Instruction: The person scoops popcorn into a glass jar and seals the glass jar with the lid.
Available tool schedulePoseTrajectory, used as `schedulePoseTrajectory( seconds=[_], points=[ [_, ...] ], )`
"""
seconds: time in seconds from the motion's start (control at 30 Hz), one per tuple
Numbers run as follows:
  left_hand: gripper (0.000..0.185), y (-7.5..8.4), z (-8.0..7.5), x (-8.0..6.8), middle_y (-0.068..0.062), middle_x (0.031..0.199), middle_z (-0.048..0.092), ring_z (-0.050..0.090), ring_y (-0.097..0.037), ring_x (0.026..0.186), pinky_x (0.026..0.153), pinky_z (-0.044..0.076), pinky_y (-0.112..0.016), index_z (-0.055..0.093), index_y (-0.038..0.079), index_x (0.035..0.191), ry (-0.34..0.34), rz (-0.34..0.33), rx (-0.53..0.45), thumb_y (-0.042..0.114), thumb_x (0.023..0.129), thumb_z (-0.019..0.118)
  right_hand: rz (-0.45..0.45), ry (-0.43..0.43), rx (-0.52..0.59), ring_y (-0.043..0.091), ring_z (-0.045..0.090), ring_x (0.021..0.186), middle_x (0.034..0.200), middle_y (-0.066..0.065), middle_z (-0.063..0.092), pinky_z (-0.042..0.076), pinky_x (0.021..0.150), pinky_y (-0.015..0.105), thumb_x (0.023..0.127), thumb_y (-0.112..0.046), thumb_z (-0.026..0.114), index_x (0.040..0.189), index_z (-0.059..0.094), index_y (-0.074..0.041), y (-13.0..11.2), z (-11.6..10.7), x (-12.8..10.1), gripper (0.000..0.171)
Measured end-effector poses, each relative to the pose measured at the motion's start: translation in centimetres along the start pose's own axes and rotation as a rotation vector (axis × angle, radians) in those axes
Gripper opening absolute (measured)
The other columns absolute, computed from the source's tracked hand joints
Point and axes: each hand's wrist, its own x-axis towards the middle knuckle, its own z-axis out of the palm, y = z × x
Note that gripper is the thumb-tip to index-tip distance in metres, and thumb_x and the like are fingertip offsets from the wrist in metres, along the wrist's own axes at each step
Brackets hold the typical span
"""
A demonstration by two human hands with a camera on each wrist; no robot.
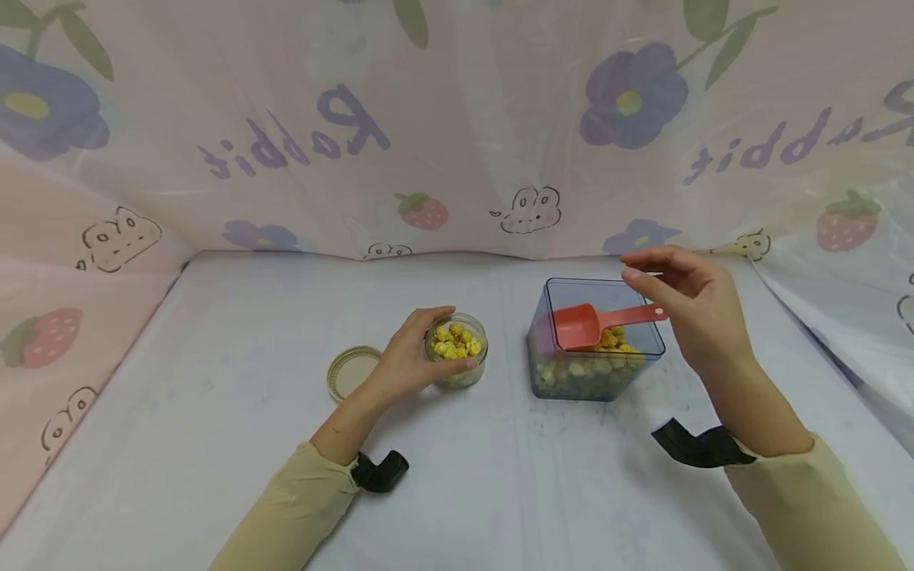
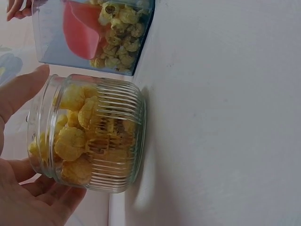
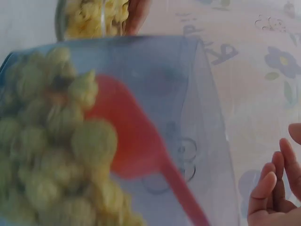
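Observation:
A small ribbed glass jar, filled with yellow popcorn, stands on the table. My left hand grips it, thumb on one side and fingers round the other. To its right is a clear bluish square container with popcorn in its lower part. A red scoop lies in this container, its bowl on the popcorn and its handle leaning over the right rim. Over that rim, beside the handle's end, my right hand is held with loosely bent fingers and nothing in them.
Left of the jar, a round gold-coloured lid lies on the white table, partly behind my left hand. A pink patterned curtain rises along the table's back and sides. Black bands are on both wrists.

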Motion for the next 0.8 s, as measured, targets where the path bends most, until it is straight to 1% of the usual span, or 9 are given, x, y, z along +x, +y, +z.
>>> schedulePoseTrajectory(
  seconds=[0.23, 0.33, 0.5, 0.57, 0.63, 0.7, 0.73, 0.8],
  points=[
    [0.079, -0.2, 0.1, -0.1, -0.008, 0.142, 0.045, 0.039, -0.026, 0.135, 0.111, 0.033, -0.049, 0.043, 0.011, 0.142, 0.005, 0.001, -0.006, 0.032, 0.076, 0.081, 0.016, -0.022, 0.002, 0.015, 0.059, 0.093, 0.1, 0.004, 0.065, 0.05, 0.08, 0.018, 0.089, 0.008, 0.058, 0.101, 0.071, -0.003, -0.1, 2.2, -0.1, 0.02],
    [0.079, -0.2, 0.1, 0.0, -0.008, 0.141, 0.046, 0.04, -0.026, 0.134, 0.111, 0.033, -0.05, 0.043, 0.01, 0.142, 0.009, 0.001, -0.008, 0.031, 0.076, 0.081, 0.031, -0.065, 0.007, 0.015, 0.061, 0.094, 0.1, 0.003, 0.066, 0.052, 0.081, 0.018, 0.089, 0.008, 0.059, 0.101, 0.07, -0.004, 0.0, 3.3, -0.3, 0.021],
    [0.08, -0.1, 0.1, 0.0, -0.007, 0.141, 0.046, 0.04, -0.026, 0.134, 0.112, 0.032, -0.049, 0.043, 0.01, 0.142, 0.011, -0.005, -0.012, 0.03, 0.076, 0.081, 0.057, -0.19, -0.006, 0.016, 0.066, 0.096, 0.101, 0.003, 0.069, 0.053, 0.083, 0.021, 0.087, 0.008, 0.062, 0.104, 0.067, -0.002, 0.2, 5.3, -1.1, 0.02],
    [0.08, -0.1, 0.2, 0.0, -0.007, 0.142, 0.046, 0.04, -0.026, 0.135, 0.112, 0.031, -0.049, 0.043, 0.01, 0.142, 0.014, -0.002, -0.012, 0.03, 0.076, 0.082, 0.064, -0.226, -0.033, 0.015, 0.066, 0.097, 0.102, 0.003, 0.068, 0.054, 0.077, 0.02, 0.087, 0.007, 0.063, 0.105, 0.066, -0.002, 0.3, 5.9, -1.4, 0.02],
    [0.08, -0.2, 0.2, 0.1, -0.007, 0.142, 0.046, 0.04, -0.026, 0.134, 0.112, 0.031, -0.048, 0.043, 0.01, 0.143, 0.017, -0.002, -0.011, 0.03, 0.076, 0.082, 0.068, -0.242, -0.047, 0.015, 0.066, 0.097, 0.104, 0.004, 0.068, 0.054, 0.072, 0.02, 0.087, 0.006, 0.063, 0.106, 0.065, -0.002, 0.4, 6.4, -1.7, 0.021],
    [0.08, -0.3, 0.2, 0.1, -0.007, 0.141, 0.046, 0.04, -0.026, 0.134, 0.112, 0.031, -0.048, 0.043, 0.01, 0.143, 0.02, -0.001, -0.009, 0.031, 0.076, 0.082, 0.069, -0.244, -0.057, 0.015, 0.066, 0.098, 0.105, 0.004, 0.068, 0.054, 0.071, 0.019, 0.087, 0.005, 0.063, 0.107, 0.065, -0.002, 0.5, 6.8, -1.8, 0.022],
    [0.08, -0.3, 0.3, 0.1, -0.007, 0.141, 0.046, 0.04, -0.026, 0.134, 0.112, 0.031, -0.048, 0.043, 0.01, 0.143, 0.019, 0.0, -0.009, 0.032, 0.076, 0.081, 0.07, -0.247, -0.056, 0.015, 0.066, 0.099, 0.105, 0.005, 0.068, 0.055, 0.072, 0.019, 0.087, 0.005, 0.063, 0.108, 0.065, -0.002, 0.6, 6.9, -1.9, 0.022],
    [0.08, -0.4, 0.3, 0.1, -0.007, 0.141, 0.046, 0.041, -0.025, 0.134, 0.112, 0.031, -0.048, 0.043, 0.01, 0.143, 0.021, 0.0, -0.013, 0.032, 0.076, 0.082, 0.071, -0.257, -0.053, 0.016, 0.065, 0.1, 0.107, 0.005, 0.067, 0.055, 0.079, 0.02, 0.087, 0.005, 0.064, 0.109, 0.064, -0.001, 0.7, 7.3, -2.1, 0.023]
  ],
)
